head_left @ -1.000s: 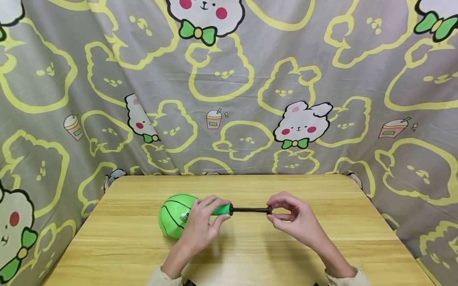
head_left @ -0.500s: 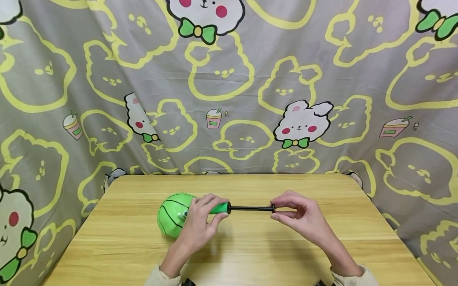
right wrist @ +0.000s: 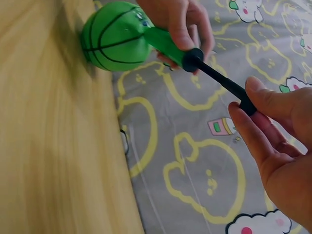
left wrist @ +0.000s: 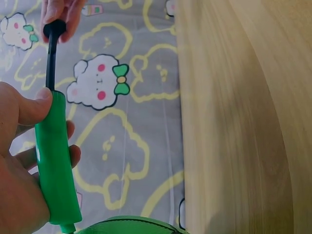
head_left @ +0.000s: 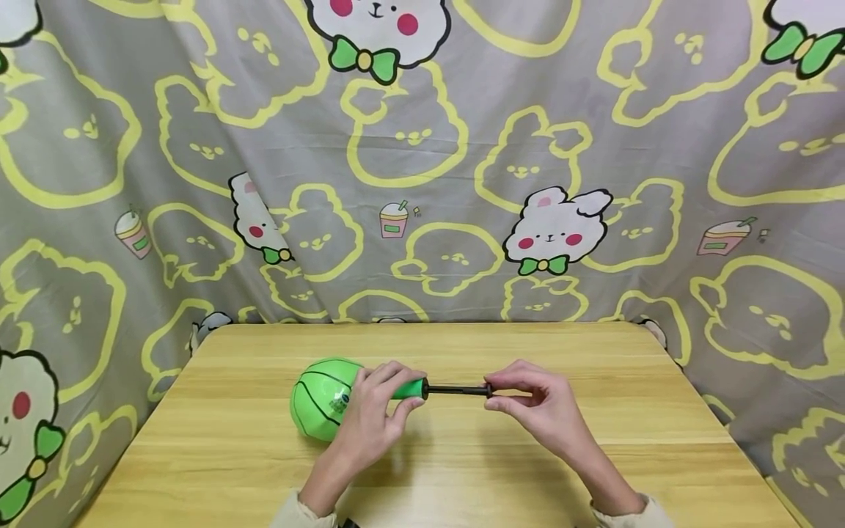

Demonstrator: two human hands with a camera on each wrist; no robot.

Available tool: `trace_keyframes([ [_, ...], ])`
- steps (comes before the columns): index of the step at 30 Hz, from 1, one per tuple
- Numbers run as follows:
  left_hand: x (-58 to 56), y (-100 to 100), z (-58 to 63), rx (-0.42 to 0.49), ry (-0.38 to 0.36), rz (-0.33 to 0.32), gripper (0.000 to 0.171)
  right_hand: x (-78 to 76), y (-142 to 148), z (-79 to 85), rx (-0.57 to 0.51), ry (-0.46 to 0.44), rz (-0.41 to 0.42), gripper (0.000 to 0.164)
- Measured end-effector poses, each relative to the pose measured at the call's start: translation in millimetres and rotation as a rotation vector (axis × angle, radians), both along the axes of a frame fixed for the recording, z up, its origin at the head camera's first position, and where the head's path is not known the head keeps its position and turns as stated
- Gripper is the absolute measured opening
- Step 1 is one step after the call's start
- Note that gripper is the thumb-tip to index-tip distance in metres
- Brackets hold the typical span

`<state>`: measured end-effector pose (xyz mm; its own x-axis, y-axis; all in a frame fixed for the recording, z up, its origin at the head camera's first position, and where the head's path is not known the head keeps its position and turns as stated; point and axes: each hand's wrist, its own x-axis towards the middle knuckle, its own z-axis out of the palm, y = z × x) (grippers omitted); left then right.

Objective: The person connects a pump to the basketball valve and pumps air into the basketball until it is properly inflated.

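Note:
A green hand pump (left wrist: 54, 161) lies level in front of me, its nozzle end at a green ball (head_left: 321, 400) with black lines, like a small basketball. My left hand (head_left: 372, 418) grips the pump's green barrel, fingers over the far side and thumb on the near side. The black pump rod (right wrist: 214, 75) sticks out to the right of the barrel. At its end, my right hand (head_left: 538, 407) pinches the black knob (right wrist: 247, 106) between thumb and fingers. In the left wrist view the ball's edge shows just below the nozzle. The left hand hides the joint in the head view.
A light wooden table (head_left: 488, 477) lies under both hands. Behind it and on both sides hangs a grey curtain (head_left: 449, 220) printed with yellow outlines and white rabbits.
The right hand first drew the knob a little to the right, lengthening the bare rod, then pushed it back left, so less rod shows now. The left hand and ball barely shifted.

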<state>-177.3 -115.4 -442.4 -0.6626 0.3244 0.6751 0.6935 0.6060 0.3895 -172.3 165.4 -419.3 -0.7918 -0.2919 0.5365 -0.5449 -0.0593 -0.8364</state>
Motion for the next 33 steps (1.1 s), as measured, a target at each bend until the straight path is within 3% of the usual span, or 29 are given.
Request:
trace_keyframes([
  [11,6.5,5,-1.0,-0.034,-0.019,-0.008,0.028,5.3,-26,-16.2,-0.012,-0.051,-0.044,0.028],
  [21,8.7,14,-5.4,-0.060,0.001,-0.033,0.028,10.6,-43,-28.3,-0.011,-0.035,-0.089,0.028],
  [26,8.4,13,-4.1,-0.054,-0.025,-0.051,0.026,12.4,-44,-27.0,0.006,-0.050,-0.091,0.027],
  [33,6.3,11,-0.9,-0.041,-0.063,-0.062,0.024,10.0,-37,-16.0,0.030,-0.068,-0.011,0.029],
])
